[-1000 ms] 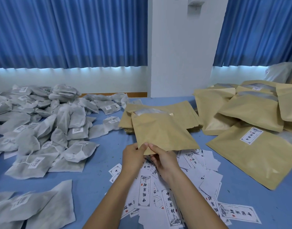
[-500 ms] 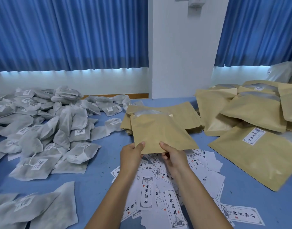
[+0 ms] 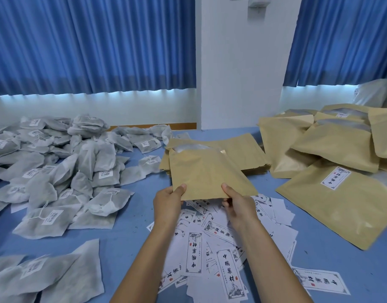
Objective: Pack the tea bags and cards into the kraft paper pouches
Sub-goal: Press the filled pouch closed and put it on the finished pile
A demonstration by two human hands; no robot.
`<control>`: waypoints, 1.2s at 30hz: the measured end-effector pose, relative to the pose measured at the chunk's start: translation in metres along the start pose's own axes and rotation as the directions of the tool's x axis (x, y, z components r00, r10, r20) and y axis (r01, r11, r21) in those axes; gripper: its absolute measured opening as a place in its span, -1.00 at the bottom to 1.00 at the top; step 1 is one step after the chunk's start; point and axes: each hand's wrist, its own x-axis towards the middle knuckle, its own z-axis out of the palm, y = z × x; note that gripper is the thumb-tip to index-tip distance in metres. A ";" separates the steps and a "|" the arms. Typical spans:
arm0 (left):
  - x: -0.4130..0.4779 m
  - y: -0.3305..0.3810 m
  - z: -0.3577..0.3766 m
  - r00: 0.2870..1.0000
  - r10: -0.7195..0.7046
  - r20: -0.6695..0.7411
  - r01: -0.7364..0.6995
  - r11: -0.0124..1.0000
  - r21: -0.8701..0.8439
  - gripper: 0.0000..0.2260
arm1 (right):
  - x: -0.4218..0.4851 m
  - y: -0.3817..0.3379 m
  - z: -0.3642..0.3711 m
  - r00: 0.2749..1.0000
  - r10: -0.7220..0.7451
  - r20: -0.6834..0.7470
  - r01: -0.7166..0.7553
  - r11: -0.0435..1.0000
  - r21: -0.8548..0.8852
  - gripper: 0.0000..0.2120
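Lying heaped on the left of the blue bench [image 3: 133, 215] are grey tea bags [image 3: 83, 171]. Above the scattered printed cards [image 3: 210, 248], the left grip [image 3: 168, 201] and right grip [image 3: 239, 206] each pinch the near edge of one kraft paper pouch [image 3: 205, 171], thumbs on top. Filled pouches [image 3: 332, 193] lie at right.
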 end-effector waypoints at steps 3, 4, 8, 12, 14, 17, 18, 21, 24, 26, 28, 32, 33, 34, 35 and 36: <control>-0.001 0.001 -0.001 1.000 -0.014 0.007 0.014 0.999 -0.032 -0.76 | 0.003 -0.002 -0.003 0.999 -0.031 -0.030 0.030 0.999 -0.028 -0.77; -0.001 0.001 -0.001 1.000 -0.007 0.006 0.007 1.000 -0.028 -0.77 | 0.003 -0.002 -0.003 1.000 -0.015 -0.026 0.015 1.000 -0.022 -0.76; 0.001 0.001 -0.002 0.999 0.028 -0.017 -0.027 1.000 0.013 -0.76 | 0.006 -0.005 -0.006 0.997 0.000 -0.071 0.003 0.999 0.045 -0.79; 0.002 0.000 -0.001 1.000 0.024 -0.011 -0.024 0.999 0.048 -0.75 | 0.010 -0.006 -0.008 0.993 -0.030 -0.114 0.035 0.998 0.044 -0.83; 0.002 0.000 -0.001 0.999 0.030 -0.023 -0.028 0.997 0.069 -0.71 | 0.011 -0.007 -0.010 0.994 -0.010 -0.108 0.016 0.999 0.050 -0.88; 0.004 0.000 -0.004 0.999 0.015 -0.029 -0.013 0.998 0.062 -0.65 | 0.014 -0.010 -0.014 0.989 -0.018 -0.148 0.027 0.998 0.058 -0.86; 0.004 0.000 -0.005 1.000 0.007 -0.024 -0.006 0.998 0.058 -0.66 | 0.015 -0.010 -0.015 0.987 -0.025 -0.161 0.035 0.998 0.057 -0.85; 0.003 0.001 -0.004 1.000 0.011 -0.023 -0.010 0.999 0.052 -0.66 | 0.016 -0.010 -0.016 0.988 -0.009 -0.156 0.023 0.996 0.086 -0.89; 0.002 0.000 -0.003 1.000 0.019 -0.014 -0.018 0.998 0.054 -0.68 | 0.016 -0.010 -0.016 0.985 -0.020 -0.174 0.034 0.997 0.076 -0.90; 0.001 0.001 -0.002 1.000 0.027 -0.011 -0.026 0.997 0.073 -0.69 | 0.018 -0.012 -0.018 0.979 -0.027 -0.200 0.046 0.995 0.089 -0.89; 0.002 0.001 -0.003 1.000 0.026 -0.015 -0.024 0.998 0.065 -0.65 | 0.020 -0.014 -0.021 0.977 -0.006 -0.214 0.035 0.991 0.133 -0.89; 0.007 0.000 -0.011 0.998 -0.038 -0.054 0.038 0.999 -0.014 -0.67 | 0.027 -0.017 -0.026 0.977 -0.060 -0.202 0.055 0.998 -0.027 -0.76; 0.009 -0.001 -0.013 0.997 -0.047 -0.060 0.045 0.998 -0.033 -0.72 | 0.026 -0.015 -0.025 0.982 -0.071 -0.177 0.051 0.992 -0.112 -0.76; 0.009 -0.001 -0.014 0.997 -0.059 -0.047 0.057 0.997 -0.042 -0.78 | 0.024 -0.013 -0.022 0.987 -0.067 -0.146 0.039 0.982 -0.183 -0.78; 0.008 -0.001 -0.015 0.997 -0.073 -0.019 0.072 0.997 -0.041 -0.85 | 0.021 -0.009 -0.020 0.992 -0.058 -0.113 0.030 0.971 -0.237 -0.81; 0.007 0.000 -0.014 0.997 -0.078 0.011 0.079 0.996 -0.031 -0.84 | 0.018 -0.006 -0.018 0.994 -0.068 -0.081 0.042 0.959 -0.281 -0.83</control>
